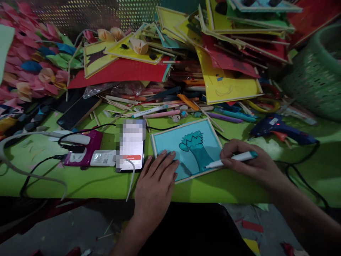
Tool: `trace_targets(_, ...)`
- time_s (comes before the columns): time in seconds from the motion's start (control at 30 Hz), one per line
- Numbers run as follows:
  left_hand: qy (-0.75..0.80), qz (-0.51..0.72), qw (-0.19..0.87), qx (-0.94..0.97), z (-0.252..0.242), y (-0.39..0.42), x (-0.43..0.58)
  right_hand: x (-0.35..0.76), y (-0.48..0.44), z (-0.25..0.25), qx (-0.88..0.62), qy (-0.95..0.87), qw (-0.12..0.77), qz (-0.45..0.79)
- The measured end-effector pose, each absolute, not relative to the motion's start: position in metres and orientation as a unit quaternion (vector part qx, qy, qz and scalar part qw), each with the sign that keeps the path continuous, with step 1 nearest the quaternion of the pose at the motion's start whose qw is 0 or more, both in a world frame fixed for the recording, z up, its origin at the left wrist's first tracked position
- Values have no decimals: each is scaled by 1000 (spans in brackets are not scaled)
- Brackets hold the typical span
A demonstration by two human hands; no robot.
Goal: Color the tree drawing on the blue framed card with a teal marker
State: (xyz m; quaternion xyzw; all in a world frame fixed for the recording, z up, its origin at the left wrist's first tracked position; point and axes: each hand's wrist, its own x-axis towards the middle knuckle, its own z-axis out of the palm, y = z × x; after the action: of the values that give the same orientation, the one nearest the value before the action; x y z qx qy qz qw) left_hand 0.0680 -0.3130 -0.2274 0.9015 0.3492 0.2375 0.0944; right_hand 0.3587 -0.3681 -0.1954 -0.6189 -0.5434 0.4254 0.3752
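A blue sheet of paper (170, 142) edged with thin wooden sticks lies in front of me. Drawn on it is a black-outlined figure (198, 149), partly coloured in teal. My left hand (157, 177) rests flat over the sheet's lower left corner, fingers stretched out. Pinched in my right hand (245, 160) is a white marker (217, 164) with a teal end; its tip meets the lower part of the drawing. Left of the sheet, close to my left fingers, lies a lit phone (135, 145) with a white cable across it.
A magenta power strip (93, 142) with plugs and cables sits left. On the right are a blue glue gun (282, 129) and a green basket (314, 67). Pens, sticks and stacked framed papers (229, 85) cover the back; folded paper pieces (34, 71) pile up at far left.
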Motion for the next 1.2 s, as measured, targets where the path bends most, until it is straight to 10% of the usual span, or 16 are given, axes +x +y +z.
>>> trace_targets(1.2, 349, 241, 96, 901, -229, -313, 68, 360, -369, -196, -640, -519, 399, 401)
